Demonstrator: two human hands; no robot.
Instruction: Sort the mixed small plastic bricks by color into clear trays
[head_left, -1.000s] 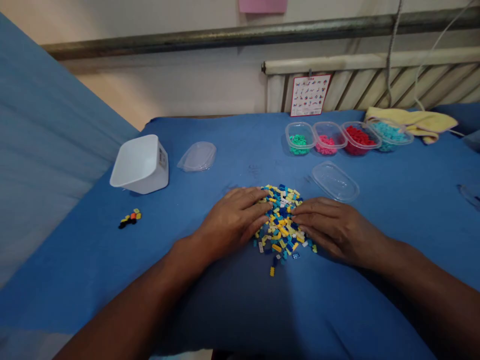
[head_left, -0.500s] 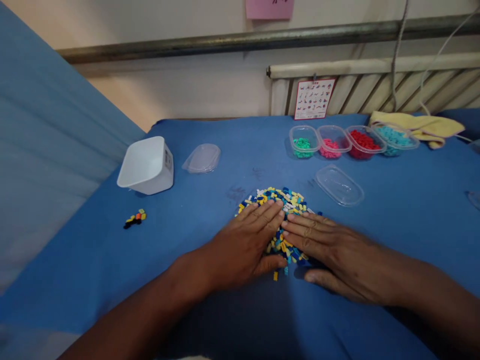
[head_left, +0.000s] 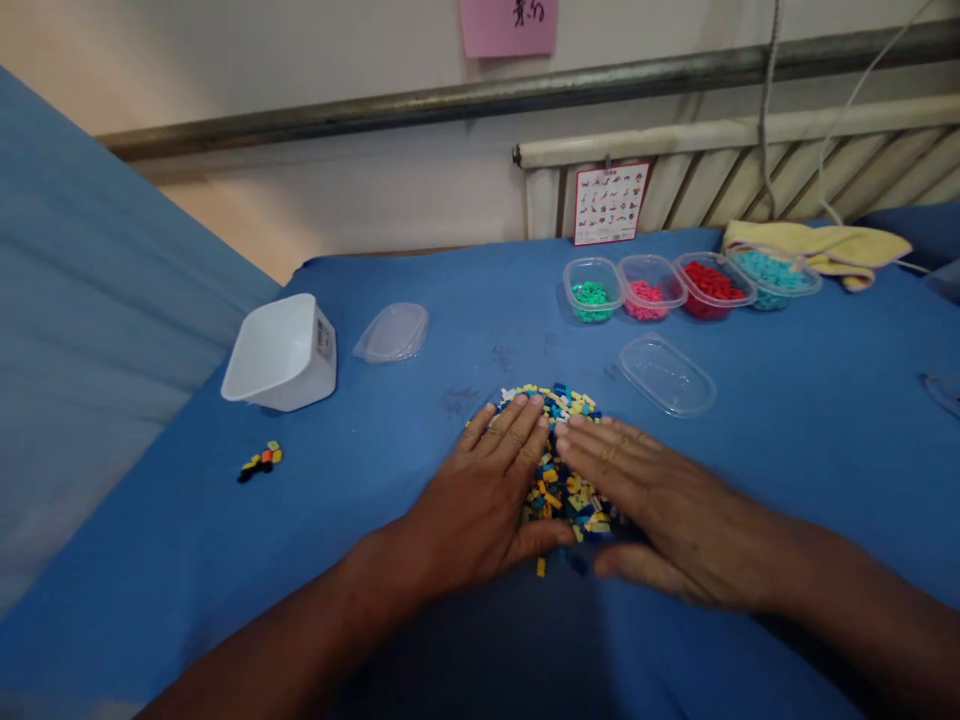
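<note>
A heap of small bricks (head_left: pixel 564 488) in yellow, blue, teal and white lies on the blue table cloth (head_left: pixel 420 420) in front of me. My left hand (head_left: pixel 487 495) rests flat on the heap's left half, fingers together and pointing away. My right hand (head_left: pixel 660 505) lies flat on the right half, its fingertips close to those of the left. Both palms press down on the bricks and hide much of the pile. Neither hand grips anything.
A white tub (head_left: pixel 281 352) and a clear lid (head_left: pixel 393 333) sit at the left, with a few loose dark and yellow bricks (head_left: pixel 259 462) nearer me. Another clear lid (head_left: pixel 666 375) lies right of the heap. Several clear boxes (head_left: pixel 592 288) of sorted bricks stand behind, beside a yellow cloth (head_left: pixel 825 245).
Both hands slid from the sides of the heap onto its top and came together, covering more of the bricks. The heap has been pushed a little toward me.
</note>
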